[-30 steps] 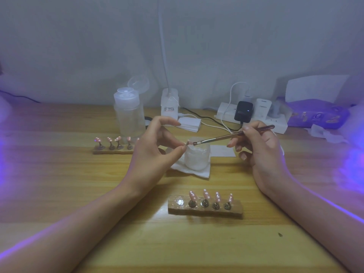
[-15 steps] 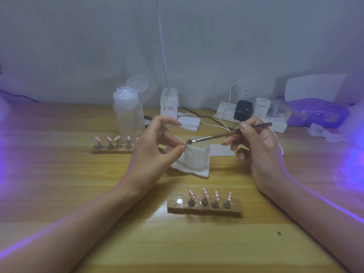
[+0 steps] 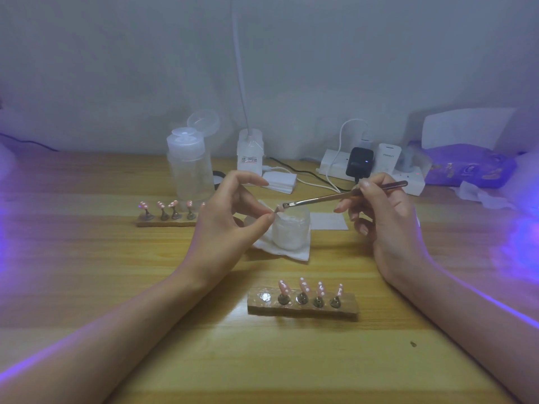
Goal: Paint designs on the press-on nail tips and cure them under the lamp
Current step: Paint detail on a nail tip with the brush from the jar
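Observation:
My left hand (image 3: pixel 226 225) pinches a small pink nail tip (image 3: pixel 278 210) between thumb and finger, above a white jar (image 3: pixel 290 228). My right hand (image 3: pixel 385 220) grips a thin brush (image 3: pixel 335 197), whose bristles touch that nail tip. A near wooden holder (image 3: pixel 303 309) carries several pink dotted tips on stands, and its leftmost magnet spot is bare. A second holder (image 3: pixel 166 221) with several pink tips lies at the left, partly hidden behind my left hand.
A clear pump bottle (image 3: pixel 189 167) with open lid stands behind the left holder. A white lamp base (image 3: pixel 250 154), a stack of pads (image 3: pixel 280 182), a power strip (image 3: pixel 376 170) with chargers and a purple wipes pack (image 3: pixel 466 167) line the back. Purple light glows at the right edge.
Both hands rose slightly; the brush tip stays on the pinched nail tip with small strokes. The holders and jar have not moved.

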`<act>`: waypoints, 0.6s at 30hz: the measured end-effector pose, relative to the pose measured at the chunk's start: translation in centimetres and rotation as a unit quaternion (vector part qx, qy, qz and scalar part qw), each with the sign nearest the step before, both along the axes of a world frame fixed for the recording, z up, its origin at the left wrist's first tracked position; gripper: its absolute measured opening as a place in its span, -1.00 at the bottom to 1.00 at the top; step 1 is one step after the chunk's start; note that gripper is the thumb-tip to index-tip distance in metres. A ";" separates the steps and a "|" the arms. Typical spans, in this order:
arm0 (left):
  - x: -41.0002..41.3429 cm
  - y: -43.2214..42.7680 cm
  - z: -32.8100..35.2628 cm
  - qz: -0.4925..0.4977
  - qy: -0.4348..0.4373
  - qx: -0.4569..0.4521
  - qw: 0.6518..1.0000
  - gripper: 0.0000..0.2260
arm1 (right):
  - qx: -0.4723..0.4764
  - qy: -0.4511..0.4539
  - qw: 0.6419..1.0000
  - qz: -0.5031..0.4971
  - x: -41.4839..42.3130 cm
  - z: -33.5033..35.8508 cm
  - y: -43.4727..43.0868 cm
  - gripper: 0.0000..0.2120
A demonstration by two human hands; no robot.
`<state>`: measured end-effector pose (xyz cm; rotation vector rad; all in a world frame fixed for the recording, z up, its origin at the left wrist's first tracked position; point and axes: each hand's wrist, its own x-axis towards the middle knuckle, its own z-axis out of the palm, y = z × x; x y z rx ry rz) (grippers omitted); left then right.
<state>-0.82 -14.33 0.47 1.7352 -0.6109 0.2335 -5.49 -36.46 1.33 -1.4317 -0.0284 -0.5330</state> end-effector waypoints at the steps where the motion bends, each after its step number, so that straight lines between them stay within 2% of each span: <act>1: 0.0 0.0 0.0 0.000 0.000 0.000 1.000 -0.66 | 0.000 -0.007 1.000 0.011 0.0 0.1 0.1 -0.81; 7: 0.1 0.0 -0.1 0.001 0.000 -0.001 1.000 -0.66 | -0.015 0.015 1.000 -0.014 0.0 -0.1 0.0 -0.79; 12: 0.0 0.0 -0.1 0.001 -0.001 0.000 1.000 -0.66 | -0.008 -0.019 1.000 0.013 0.0 0.0 0.1 -0.81; 18: 0.0 0.0 0.0 -0.005 -0.002 0.000 1.000 -0.66 | -0.009 0.009 1.000 -0.018 0.1 -0.1 -0.1 -0.80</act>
